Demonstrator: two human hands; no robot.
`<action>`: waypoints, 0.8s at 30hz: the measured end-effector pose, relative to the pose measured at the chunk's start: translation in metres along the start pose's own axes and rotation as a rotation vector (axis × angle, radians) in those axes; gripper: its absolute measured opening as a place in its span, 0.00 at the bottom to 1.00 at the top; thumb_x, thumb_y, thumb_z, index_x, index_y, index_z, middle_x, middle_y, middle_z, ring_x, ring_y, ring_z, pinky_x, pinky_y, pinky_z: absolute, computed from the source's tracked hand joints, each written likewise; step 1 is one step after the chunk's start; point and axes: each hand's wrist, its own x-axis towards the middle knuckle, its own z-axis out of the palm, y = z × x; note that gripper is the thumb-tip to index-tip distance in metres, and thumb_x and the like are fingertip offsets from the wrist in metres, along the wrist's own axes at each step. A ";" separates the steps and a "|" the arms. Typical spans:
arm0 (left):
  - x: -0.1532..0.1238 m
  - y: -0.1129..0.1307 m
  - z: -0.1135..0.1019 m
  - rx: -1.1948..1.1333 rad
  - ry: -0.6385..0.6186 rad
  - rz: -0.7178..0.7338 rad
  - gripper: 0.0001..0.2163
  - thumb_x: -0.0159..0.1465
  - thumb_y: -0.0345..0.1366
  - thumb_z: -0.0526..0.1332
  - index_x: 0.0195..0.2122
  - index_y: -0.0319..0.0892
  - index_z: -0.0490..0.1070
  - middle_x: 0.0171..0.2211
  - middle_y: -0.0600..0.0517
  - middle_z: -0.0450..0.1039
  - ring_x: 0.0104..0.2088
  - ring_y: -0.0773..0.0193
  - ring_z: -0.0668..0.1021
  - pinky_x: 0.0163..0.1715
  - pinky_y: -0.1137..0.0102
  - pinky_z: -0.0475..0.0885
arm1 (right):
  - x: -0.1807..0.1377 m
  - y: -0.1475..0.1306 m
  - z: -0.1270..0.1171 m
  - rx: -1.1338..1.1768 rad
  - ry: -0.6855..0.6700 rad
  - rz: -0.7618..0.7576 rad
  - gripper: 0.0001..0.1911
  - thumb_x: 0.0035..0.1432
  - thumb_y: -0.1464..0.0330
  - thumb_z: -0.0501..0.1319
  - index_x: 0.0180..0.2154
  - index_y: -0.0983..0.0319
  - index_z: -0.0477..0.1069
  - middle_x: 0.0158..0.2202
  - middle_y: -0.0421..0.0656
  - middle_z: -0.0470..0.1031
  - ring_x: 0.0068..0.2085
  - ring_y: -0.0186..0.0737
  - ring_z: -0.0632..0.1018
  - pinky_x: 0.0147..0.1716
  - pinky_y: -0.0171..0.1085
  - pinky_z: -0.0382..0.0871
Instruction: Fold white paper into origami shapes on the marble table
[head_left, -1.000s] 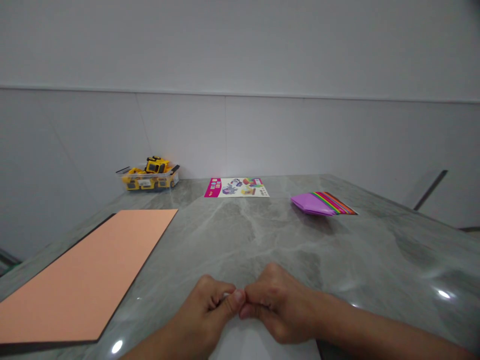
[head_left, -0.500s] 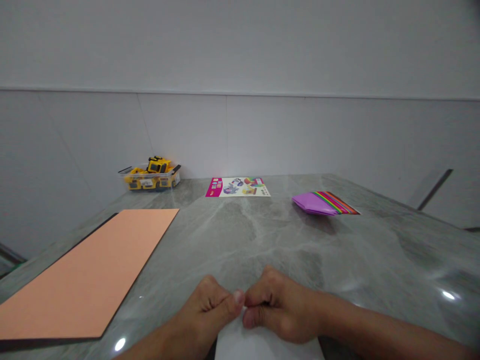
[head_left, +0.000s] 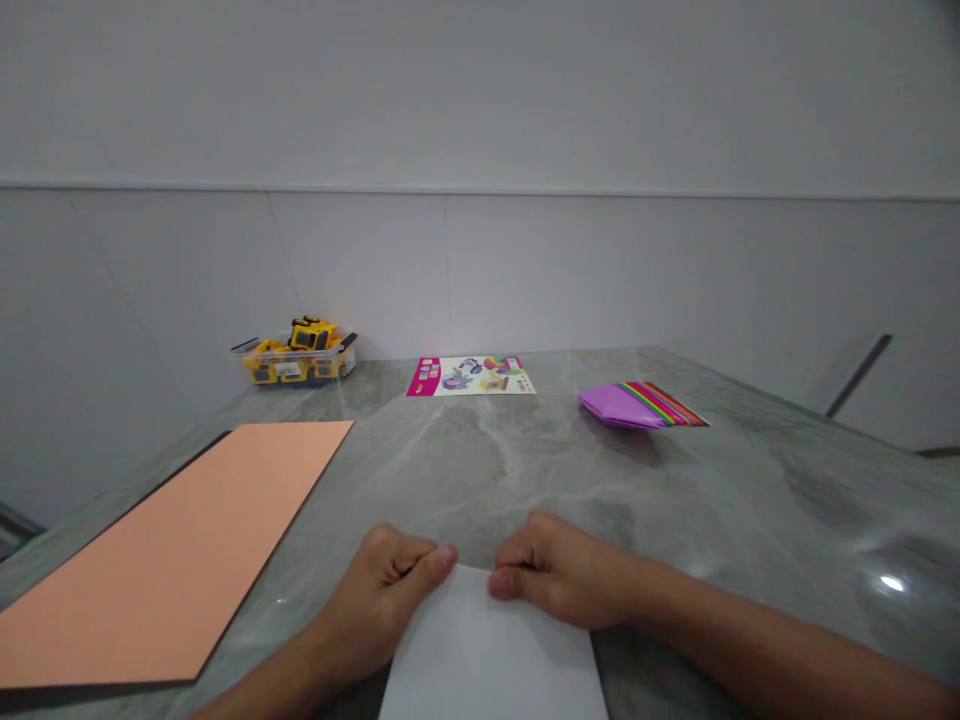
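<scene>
Both hands hold a sheet of white paper [head_left: 495, 660] by its far edge, low in the middle of the view. My left hand [head_left: 382, 595] pinches the far left corner between thumb and curled fingers. On the far right part of the same edge, my right hand [head_left: 559, 570] grips with its thumb on top. A short stretch of paper edge shows between the two thumbs. The near part of the sheet runs out of the bottom of the view.
Orange card [head_left: 187, 540] lies on the left over something dark. Further back are a clear plastic box [head_left: 300, 368] of yellow toy vehicles, a printed booklet [head_left: 472, 376] and a purple packet with striped coloured paper [head_left: 637, 405]. All rest on the grey marbled table [head_left: 450, 470].
My hands have moved apart along the paper's far edge, the left one going left. More of the white sheet shows, and it sits higher in view. The camera has shifted slightly.
</scene>
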 end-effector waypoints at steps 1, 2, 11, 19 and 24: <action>0.000 -0.002 -0.003 -0.014 0.026 -0.026 0.24 0.63 0.52 0.50 0.15 0.42 0.50 0.14 0.59 0.45 0.15 0.74 0.52 0.16 0.73 0.46 | -0.001 0.002 -0.002 0.007 0.000 0.019 0.20 0.58 0.66 0.56 0.17 0.64 0.55 0.15 0.32 0.50 0.18 0.25 0.53 0.16 0.29 0.46; 0.001 -0.005 -0.006 -0.029 0.053 -0.052 0.24 0.63 0.53 0.50 0.16 0.42 0.51 0.14 0.59 0.45 0.15 0.74 0.52 0.15 0.73 0.46 | -0.002 0.004 -0.005 0.028 -0.005 0.048 0.19 0.59 0.66 0.55 0.18 0.63 0.57 0.15 0.32 0.52 0.18 0.25 0.54 0.16 0.28 0.47; 0.003 -0.012 -0.013 -0.133 0.137 -0.143 0.26 0.57 0.58 0.53 0.16 0.41 0.56 0.15 0.58 0.50 0.16 0.72 0.57 0.15 0.74 0.48 | -0.003 0.014 -0.005 0.033 0.172 0.090 0.19 0.58 0.64 0.55 0.18 0.64 0.58 0.16 0.34 0.56 0.19 0.26 0.59 0.18 0.28 0.50; 0.002 -0.014 -0.020 -0.444 -0.059 -0.245 0.23 0.56 0.52 0.59 0.16 0.37 0.65 0.14 0.53 0.61 0.14 0.71 0.61 0.15 0.74 0.51 | -0.002 0.028 -0.004 0.302 0.293 0.225 0.26 0.55 0.51 0.55 0.17 0.62 0.56 0.13 0.33 0.55 0.14 0.26 0.57 0.13 0.29 0.47; -0.002 -0.003 -0.024 -0.316 -0.438 -0.259 0.23 0.57 0.51 0.59 0.14 0.39 0.59 0.14 0.58 0.53 0.14 0.74 0.54 0.15 0.74 0.46 | -0.002 0.019 0.001 0.157 0.240 0.078 0.24 0.57 0.56 0.57 0.16 0.63 0.55 0.15 0.33 0.50 0.18 0.25 0.54 0.16 0.29 0.45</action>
